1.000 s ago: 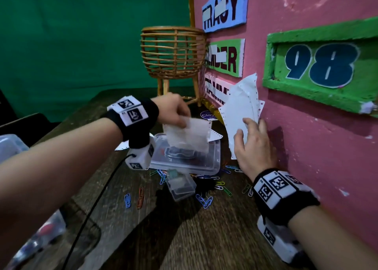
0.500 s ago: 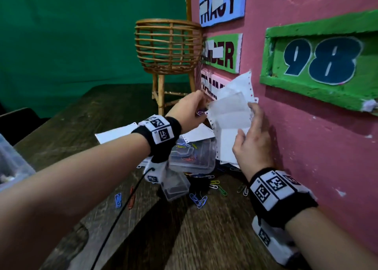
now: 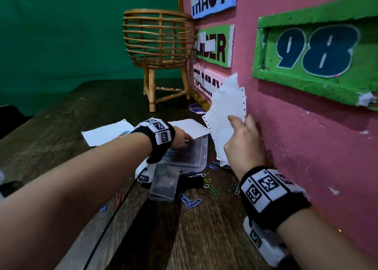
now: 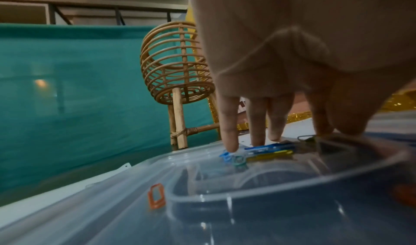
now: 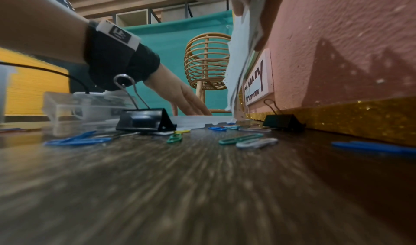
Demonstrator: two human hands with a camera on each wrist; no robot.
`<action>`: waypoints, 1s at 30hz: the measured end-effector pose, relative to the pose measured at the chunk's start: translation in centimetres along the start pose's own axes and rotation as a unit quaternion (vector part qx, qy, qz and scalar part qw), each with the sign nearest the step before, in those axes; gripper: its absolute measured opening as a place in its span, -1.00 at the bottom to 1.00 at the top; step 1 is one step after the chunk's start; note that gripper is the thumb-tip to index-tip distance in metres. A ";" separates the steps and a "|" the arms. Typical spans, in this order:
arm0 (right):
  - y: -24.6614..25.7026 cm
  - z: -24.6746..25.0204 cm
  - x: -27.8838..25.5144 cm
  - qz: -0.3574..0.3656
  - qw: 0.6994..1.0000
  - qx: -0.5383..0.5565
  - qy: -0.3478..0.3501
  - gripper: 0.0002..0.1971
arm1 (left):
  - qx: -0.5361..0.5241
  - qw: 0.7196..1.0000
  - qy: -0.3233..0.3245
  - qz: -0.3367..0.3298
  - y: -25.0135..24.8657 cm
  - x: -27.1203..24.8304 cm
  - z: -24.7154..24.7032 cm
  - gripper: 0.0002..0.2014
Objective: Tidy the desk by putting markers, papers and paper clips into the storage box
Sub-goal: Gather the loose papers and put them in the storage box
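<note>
I am mid paper-gathering. My right hand (image 3: 243,147) grips the papers (image 3: 225,114) upright beside the wall. My left hand (image 3: 181,140) rests straight fingers on the storage box (image 3: 196,157) lid, holding nothing. Next: free the lid, insert papers.

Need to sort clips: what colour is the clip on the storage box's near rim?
Orange clip, clearest in the left wrist view.
</note>
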State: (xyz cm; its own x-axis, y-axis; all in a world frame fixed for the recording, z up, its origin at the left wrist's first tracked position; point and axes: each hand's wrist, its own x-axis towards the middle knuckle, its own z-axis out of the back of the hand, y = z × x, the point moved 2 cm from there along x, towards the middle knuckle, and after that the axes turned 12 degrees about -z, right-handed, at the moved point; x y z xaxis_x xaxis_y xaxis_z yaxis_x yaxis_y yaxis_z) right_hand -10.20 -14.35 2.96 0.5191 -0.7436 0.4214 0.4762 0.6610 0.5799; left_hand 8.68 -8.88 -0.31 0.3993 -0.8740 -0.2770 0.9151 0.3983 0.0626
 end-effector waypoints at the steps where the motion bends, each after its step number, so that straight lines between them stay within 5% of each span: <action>1: 0.1 0.0 0.0 -0.008 1.000 -0.011 0.003 -0.46 | 0.010 1.000 -0.011 -0.004 -0.1 -0.1 0.0 -0.57; 7: 0.3 0.3 -0.3 -0.035 0.999 -0.026 0.021 -0.49 | -0.010 0.993 -0.112 0.017 0.2 -0.5 -0.6 -0.56; 15: 0.3 0.2 -0.2 -0.032 0.999 -0.011 0.024 -0.48 | -0.031 0.993 -0.071 0.088 1.8 -0.4 -1.4 -0.50; 21: 0.4 0.2 -0.3 -0.027 1.000 -0.006 0.010 -0.49 | 0.027 0.994 -0.073 0.070 0.9 -1.5 -0.4 -0.74; 26: 0.5 0.4 -0.3 -0.022 1.000 -0.008 0.001 -0.48 | -0.077 0.952 -0.286 0.076 0.6 -4.8 3.0 -0.85; 30: 0.5 0.2 -0.3 -0.003 1.000 0.030 -0.002 -0.48 | -0.248 0.841 -0.479 0.045 0.7 -7.6 6.9 -0.85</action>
State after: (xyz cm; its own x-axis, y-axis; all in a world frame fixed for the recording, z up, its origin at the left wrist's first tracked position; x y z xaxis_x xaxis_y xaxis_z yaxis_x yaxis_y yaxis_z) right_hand -10.29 -13.82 3.25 0.5126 -0.7485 0.4207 0.4357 0.6489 0.6237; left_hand 6.64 -3.91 8.49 0.5446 -0.5625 0.6221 0.8380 0.3349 -0.4309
